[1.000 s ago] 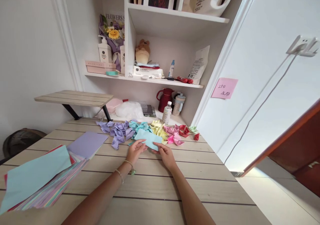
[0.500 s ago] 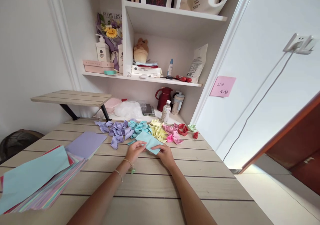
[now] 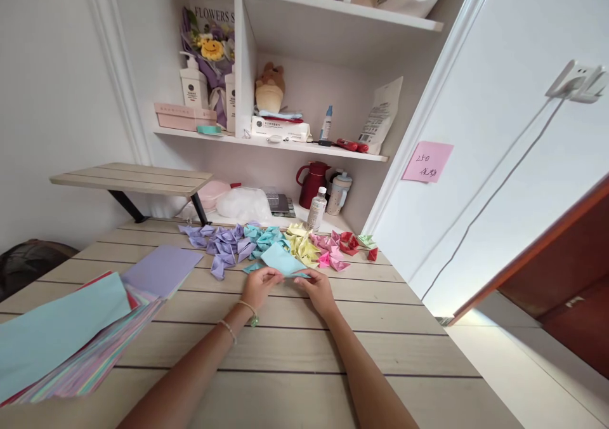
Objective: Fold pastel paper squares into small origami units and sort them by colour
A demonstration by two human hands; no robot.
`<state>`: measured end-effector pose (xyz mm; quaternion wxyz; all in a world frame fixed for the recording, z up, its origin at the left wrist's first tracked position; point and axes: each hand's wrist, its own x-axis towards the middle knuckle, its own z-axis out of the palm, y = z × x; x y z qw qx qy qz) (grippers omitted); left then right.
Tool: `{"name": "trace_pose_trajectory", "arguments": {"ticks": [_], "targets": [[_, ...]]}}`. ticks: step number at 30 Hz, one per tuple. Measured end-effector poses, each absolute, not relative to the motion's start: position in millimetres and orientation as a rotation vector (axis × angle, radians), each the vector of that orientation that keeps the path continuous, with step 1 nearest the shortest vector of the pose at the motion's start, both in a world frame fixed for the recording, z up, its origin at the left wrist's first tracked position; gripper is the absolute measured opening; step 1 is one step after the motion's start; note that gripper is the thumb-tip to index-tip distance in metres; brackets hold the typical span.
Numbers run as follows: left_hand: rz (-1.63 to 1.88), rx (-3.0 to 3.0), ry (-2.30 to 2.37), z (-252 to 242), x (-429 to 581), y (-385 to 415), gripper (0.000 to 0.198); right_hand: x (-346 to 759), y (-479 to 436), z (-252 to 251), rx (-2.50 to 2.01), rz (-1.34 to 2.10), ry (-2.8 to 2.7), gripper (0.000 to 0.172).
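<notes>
A light blue folded paper lies on the wooden table, held at its near edge by both hands. My left hand pinches the paper's left corner. My right hand pinches its right corner, fingers pressed together. Just behind the paper runs a row of folded paper shapes: purple ones, blue ones, yellow ones, pink ones and red ones.
A stack of coloured paper sheets lies at the near left, a purple sheet on its far end. A small plastic bottle, a red jug and a raised wooden shelf stand behind. A wall is at the right.
The blue paper has been folded flatter and narrower, its far part tipped down. Both hands shifted slightly nearer along its near edge. The camera tilted a little.
</notes>
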<state>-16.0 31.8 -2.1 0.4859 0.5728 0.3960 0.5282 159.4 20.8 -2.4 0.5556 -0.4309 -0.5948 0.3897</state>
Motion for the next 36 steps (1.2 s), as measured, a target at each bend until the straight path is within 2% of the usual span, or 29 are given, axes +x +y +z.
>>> {"name": "trace_pose_trajectory", "arguments": {"ticks": [5,8,12,14,18,24,27,31,36], "targets": [[1.356,1.404,0.908,-2.4,-13.9,30.8,0.020,156.0,18.7,-1.6,-0.996,1.026,-1.268,0.026],[1.398,1.354,0.913,-2.7,-12.5,29.8,0.030,152.9,17.2,-1.0,-0.983,1.077,-1.189,0.030],[1.365,1.298,0.887,0.9,-10.1,25.3,0.052,148.9,14.7,0.5,-0.939,1.161,-1.090,0.062],[1.339,1.261,0.829,3.8,-8.5,22.4,0.067,148.0,13.5,1.4,-0.940,1.195,-1.080,0.071],[1.306,1.179,0.771,7.7,-6.9,19.7,0.091,147.7,12.8,2.5,-0.950,1.290,-1.092,0.071],[1.324,1.108,0.887,6.4,-9.3,24.2,0.102,149.7,16.1,1.2,-0.972,1.298,-0.969,0.065],[1.337,1.065,0.916,5.7,-8.8,25.9,0.098,149.6,18.3,-1.3,-0.979,1.290,-0.929,0.056],[1.322,1.069,0.939,3.7,-8.9,28.5,0.072,149.0,20.0,-3.8,-0.986,1.270,-0.920,0.045],[1.328,1.126,1.022,0.6,-14.1,33.6,0.037,154.7,19.7,-0.8,-1.012,1.175,-0.898,0.051]]}}
